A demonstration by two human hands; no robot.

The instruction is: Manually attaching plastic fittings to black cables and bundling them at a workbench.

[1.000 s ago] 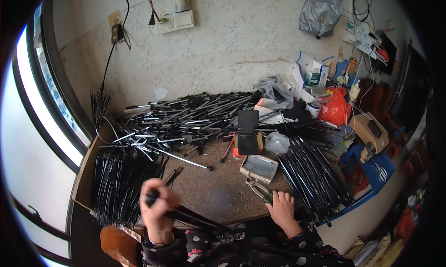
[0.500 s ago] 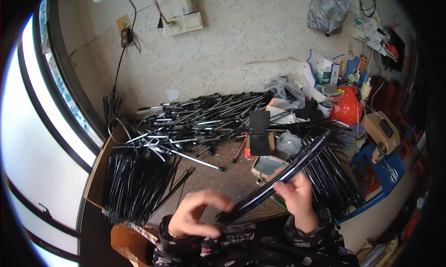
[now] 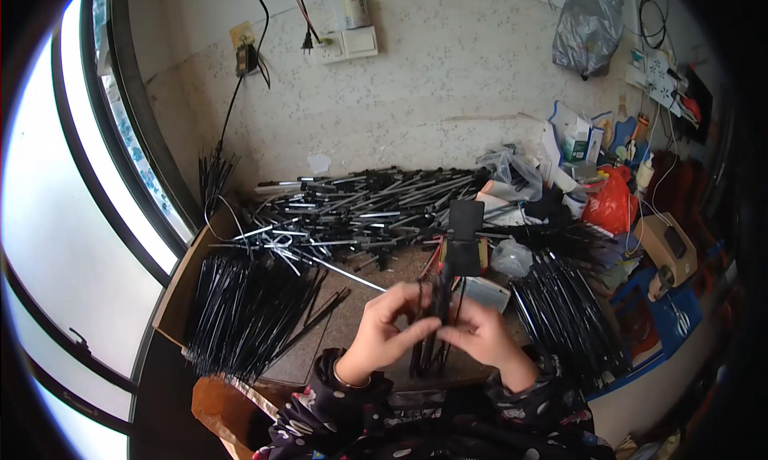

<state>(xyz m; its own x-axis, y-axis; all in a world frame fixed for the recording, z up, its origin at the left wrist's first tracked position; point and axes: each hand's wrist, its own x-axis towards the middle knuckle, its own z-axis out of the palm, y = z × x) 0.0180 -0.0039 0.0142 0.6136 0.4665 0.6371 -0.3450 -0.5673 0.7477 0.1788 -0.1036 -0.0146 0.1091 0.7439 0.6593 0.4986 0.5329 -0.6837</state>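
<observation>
Near the table's front edge I hold a loose bundle of thin black rods [image 3: 442,296] roughly upright. My left hand [image 3: 384,328] is closed on its left side, and my right hand [image 3: 484,338] grips it from the right. Both thumbs point inward and almost meet in front of the rods. Motion blurs the bundle, so the rods' ends are hard to make out. Just beyond it stands a black flat-topped piece [image 3: 466,217] with a small box behind. A pale shallow box [image 3: 486,292] lies partly behind my right hand.
A tangled heap of black and silver rods [image 3: 360,212] covers the table's back. Black rods lie in a stack [image 3: 240,316] at left and another [image 3: 564,316] at right. A red plastic bag [image 3: 612,200] and a cardboard box [image 3: 666,248] stand at far right.
The rod bundle has swung from a slant at the right to nearly upright in the middle. My left hand, open before, has closed on it. The view has shifted slightly.
</observation>
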